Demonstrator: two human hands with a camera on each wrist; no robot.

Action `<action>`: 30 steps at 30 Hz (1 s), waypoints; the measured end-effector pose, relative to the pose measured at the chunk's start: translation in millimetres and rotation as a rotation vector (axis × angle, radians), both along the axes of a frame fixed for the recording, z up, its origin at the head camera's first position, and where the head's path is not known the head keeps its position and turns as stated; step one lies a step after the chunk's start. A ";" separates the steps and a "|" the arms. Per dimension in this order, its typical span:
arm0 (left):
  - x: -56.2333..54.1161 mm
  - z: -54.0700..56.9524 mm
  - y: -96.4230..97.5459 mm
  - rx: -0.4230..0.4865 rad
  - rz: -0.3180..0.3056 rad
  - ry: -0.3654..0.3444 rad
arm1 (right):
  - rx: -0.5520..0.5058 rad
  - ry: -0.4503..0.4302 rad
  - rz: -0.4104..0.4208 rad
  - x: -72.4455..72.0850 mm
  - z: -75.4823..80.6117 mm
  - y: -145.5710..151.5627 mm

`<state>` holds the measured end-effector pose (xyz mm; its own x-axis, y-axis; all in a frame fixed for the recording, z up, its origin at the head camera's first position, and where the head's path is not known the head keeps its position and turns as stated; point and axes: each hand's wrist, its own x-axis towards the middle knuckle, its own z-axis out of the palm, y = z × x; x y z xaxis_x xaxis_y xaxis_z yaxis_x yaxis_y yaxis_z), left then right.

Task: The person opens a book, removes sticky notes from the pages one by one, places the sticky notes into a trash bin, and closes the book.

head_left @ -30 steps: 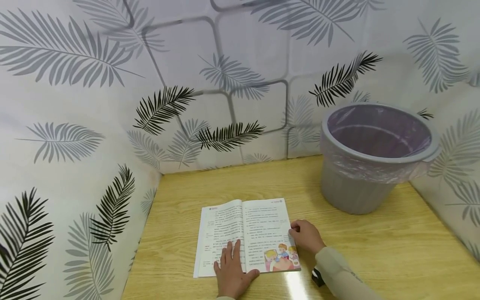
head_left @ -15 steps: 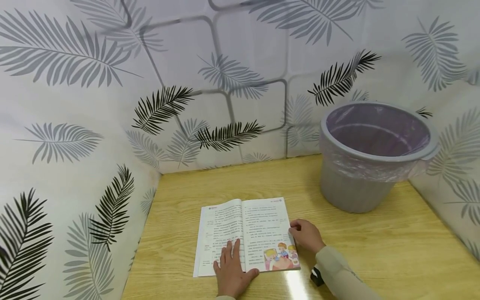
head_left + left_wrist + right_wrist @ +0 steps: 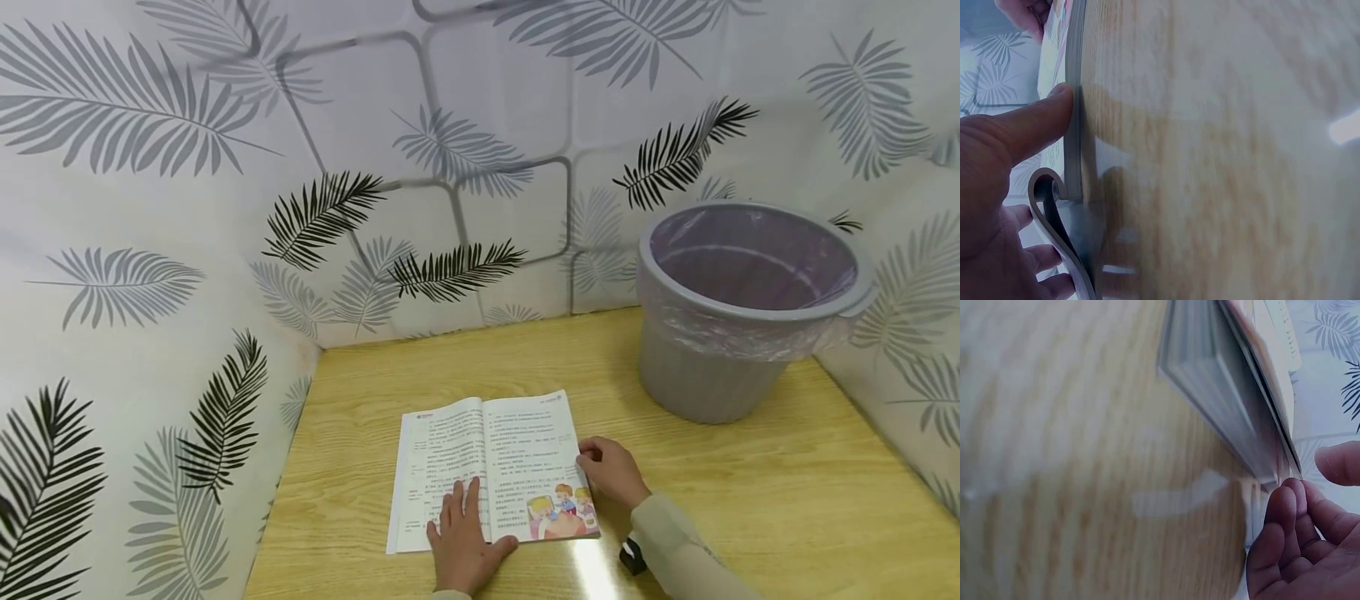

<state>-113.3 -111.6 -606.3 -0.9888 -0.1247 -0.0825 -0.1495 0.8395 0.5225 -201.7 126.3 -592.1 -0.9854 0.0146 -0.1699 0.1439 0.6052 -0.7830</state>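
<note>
An open printed book (image 3: 450, 450) lies on the wooden table, a colourful cartoon picture at the lower right of its right page. My left hand (image 3: 462, 542) rests palm down with spread fingers on the lower left page, its thumb across the bottom edge near the middle. In the left wrist view the thumb (image 3: 1041, 122) presses that edge. My right hand (image 3: 613, 472) is at the book's right side with bent fingers. The right wrist view shows its fingertips (image 3: 1294, 487) curled at the edge of slightly raised pages, the thumb held above.
A grey bucket (image 3: 690, 375) lined with a clear plastic bag stands at the back right of the table (image 3: 360, 375). Leaf-patterned walls (image 3: 420, 100) close in the back and both sides. A black object (image 3: 632, 557) shows under the right wrist.
The book's upper right page corner has risen slightly. Both hands keep their places on the book, and the whole view has shifted a little.
</note>
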 end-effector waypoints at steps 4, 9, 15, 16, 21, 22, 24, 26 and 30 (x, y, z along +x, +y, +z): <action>0.0 0.4 0.0 0.002 -0.003 0.009 | -0.044 0.022 -0.010 6.9 2.6 -2.8; 0.4 -0.2 0.1 -0.016 -0.005 0.015 | -0.067 0.062 0.005 17.0 5.5 -5.7; 0.1 -1.2 -0.1 -0.020 -0.002 0.011 | -0.107 0.102 0.030 25.5 6.6 -10.4; -0.1 -1.0 0.1 -0.019 -0.001 0.009 | -0.115 0.106 0.033 27.1 6.7 -11.5; -0.2 0.3 0.1 -0.027 -0.002 0.000 | -0.136 0.129 0.077 37.6 11.3 -20.4; -0.1 0.4 -0.1 -0.030 -0.004 -0.001 | -0.137 0.130 0.088 39.8 12.5 -22.4; 0.1 0.2 -0.2 -0.033 -0.007 -0.002 | -0.146 0.134 0.112 43.7 14.8 -25.7; 0.3 0.1 -0.1 -0.030 -0.008 0.000 | -0.143 0.150 0.135 46.8 15.1 -27.9; 0.4 -1.0 0.5 -0.027 -0.008 0.000 | -0.125 0.212 0.176 52.0 13.7 -30.4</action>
<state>-112.9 -111.0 -607.3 -0.9897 -0.1193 -0.0790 -0.1428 0.8543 0.4998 -149.8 95.9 -578.4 -0.9845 -0.1681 0.0505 -0.1297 0.5034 -0.8543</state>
